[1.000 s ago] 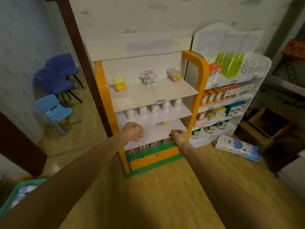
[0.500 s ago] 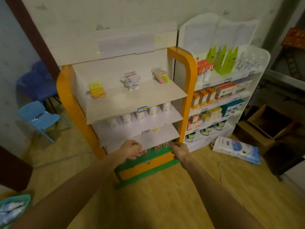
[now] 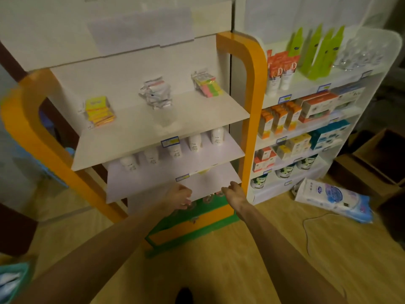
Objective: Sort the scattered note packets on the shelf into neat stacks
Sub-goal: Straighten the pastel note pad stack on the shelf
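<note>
Three groups of note packets sit well apart along the far part of the top shelf (image 3: 153, 132) of an orange-framed rack (image 3: 252, 88). At the left is a fairly tidy yellow and orange stack (image 3: 99, 110); in the middle, a jumbled white pile (image 3: 156, 93); at the right, a leaning pink, green and yellow stack (image 3: 207, 84).

Both arms reach forward toward the near edge of the lowest white shelf. The left hand (image 3: 178, 196) has its fingers loosely curled and holds nothing. The right hand (image 3: 233, 191) is also loosely curled and holds nothing. The hands are near each other but apart.

White bottles (image 3: 195, 143) line the middle shelf. A second white rack (image 3: 359, 106) of boxed goods stands just right, and a blue-and-white pack (image 3: 333, 199) lies on the floor (image 3: 219, 270) before it.
</note>
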